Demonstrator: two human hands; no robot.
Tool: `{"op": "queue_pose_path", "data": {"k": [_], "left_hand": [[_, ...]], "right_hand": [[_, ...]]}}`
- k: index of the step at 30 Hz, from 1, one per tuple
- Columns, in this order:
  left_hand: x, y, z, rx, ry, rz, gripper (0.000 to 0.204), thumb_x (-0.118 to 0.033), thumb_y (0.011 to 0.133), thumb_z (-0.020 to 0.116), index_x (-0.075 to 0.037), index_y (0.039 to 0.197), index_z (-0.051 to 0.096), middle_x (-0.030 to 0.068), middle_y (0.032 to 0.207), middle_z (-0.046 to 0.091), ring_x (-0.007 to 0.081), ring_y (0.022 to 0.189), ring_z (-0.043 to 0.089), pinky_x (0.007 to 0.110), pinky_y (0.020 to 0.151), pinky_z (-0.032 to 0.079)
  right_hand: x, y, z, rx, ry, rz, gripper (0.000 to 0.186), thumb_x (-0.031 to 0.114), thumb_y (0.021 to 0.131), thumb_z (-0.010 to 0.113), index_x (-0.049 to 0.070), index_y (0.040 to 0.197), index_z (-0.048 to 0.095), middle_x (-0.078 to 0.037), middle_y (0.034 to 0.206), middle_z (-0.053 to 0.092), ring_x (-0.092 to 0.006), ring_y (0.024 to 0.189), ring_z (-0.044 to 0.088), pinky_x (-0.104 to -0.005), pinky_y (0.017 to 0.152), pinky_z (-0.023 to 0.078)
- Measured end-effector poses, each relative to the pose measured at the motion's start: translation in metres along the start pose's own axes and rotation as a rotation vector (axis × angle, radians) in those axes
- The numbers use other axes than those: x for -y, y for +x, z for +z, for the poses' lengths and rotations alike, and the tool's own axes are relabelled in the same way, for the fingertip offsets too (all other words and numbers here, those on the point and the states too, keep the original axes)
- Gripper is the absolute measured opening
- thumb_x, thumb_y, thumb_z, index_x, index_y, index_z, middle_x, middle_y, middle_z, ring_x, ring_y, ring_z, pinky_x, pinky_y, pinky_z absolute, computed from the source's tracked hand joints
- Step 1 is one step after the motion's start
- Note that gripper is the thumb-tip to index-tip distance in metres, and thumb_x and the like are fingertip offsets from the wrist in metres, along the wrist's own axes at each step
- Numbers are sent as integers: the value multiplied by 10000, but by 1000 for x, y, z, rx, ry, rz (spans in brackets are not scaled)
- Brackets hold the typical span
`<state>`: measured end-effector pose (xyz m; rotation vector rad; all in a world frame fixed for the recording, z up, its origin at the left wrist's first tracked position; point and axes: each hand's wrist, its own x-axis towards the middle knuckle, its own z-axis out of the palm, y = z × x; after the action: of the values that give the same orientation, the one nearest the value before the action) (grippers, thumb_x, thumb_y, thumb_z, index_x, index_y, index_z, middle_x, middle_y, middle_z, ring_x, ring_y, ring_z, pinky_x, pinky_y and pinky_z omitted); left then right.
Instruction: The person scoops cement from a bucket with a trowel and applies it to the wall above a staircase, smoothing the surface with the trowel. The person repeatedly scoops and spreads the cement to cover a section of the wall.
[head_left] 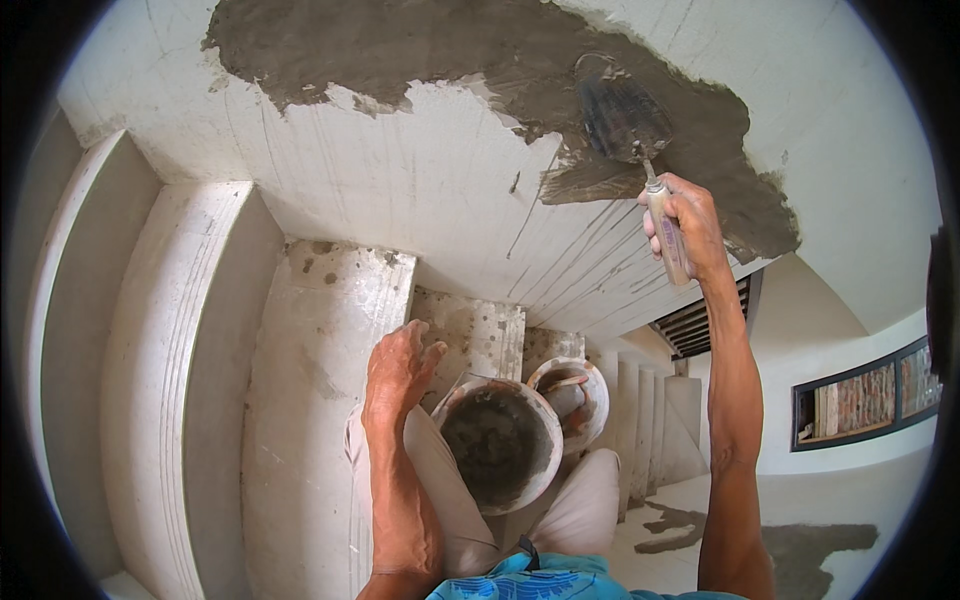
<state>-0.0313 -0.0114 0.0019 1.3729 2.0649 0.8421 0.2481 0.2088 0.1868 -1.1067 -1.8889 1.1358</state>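
Overhead, on a pale wall (370,170) beside a staircase, my right hand (690,225) grips a trowel (625,115) by its light-coloured handle, the dark blade lying against a broad band of grey plaster (450,40) with ragged edges. My left hand (402,365) is open, fingers loosely bent, above my left leg and near the edge of a spotted step (310,330); whether it rests on anything I cannot tell. Between my knees, clad in pale trousers (580,500), stands a mortar-smeared bucket (554,440) with a grey mix (495,440) inside, and just beyond it a second, smaller-looking bucket (602,400) with a tool (567,397) standing in it, its kind hard to make out. Thin dark streaks run down the wall below the trowel. More steps rise to my left, while at right a dark-framed window (898,390) gives onto brickwork, and another grey patch (820,550) shows near the hem of my blue shirt (540,582)
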Motion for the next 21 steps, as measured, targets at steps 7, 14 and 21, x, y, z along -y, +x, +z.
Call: {"op": "queue_pose_path", "data": {"k": [7,14,21], "left_hand": [[-1,0,-1,3,-20,-14,429,-284,900,728,8,1211,681,237,1077,714,416,1011,670,480,882,527],[0,-1,1,2,0,-9,434,-257,891,727,17,1222,669,239,1093,716,400,1009,682,465,888,526],[-3,0,0,16,-16,-28,432,-276,905,719,24,1212,672,244,1117,709,419,1057,661,479,922,514]], "right_hand": [[-30,-9,4,100,-186,152,311,133,821,444,-53,984,633,-111,690,619,-132,485,534,-285,445,469],[-6,-11,2,49,-67,10,329,151,834,440,-54,1012,626,-97,692,610,-121,492,538,-281,448,479],[-3,-1,9,32,-101,61,327,159,863,461,-63,994,663,-83,665,604,-110,483,543,-279,422,461]]}}
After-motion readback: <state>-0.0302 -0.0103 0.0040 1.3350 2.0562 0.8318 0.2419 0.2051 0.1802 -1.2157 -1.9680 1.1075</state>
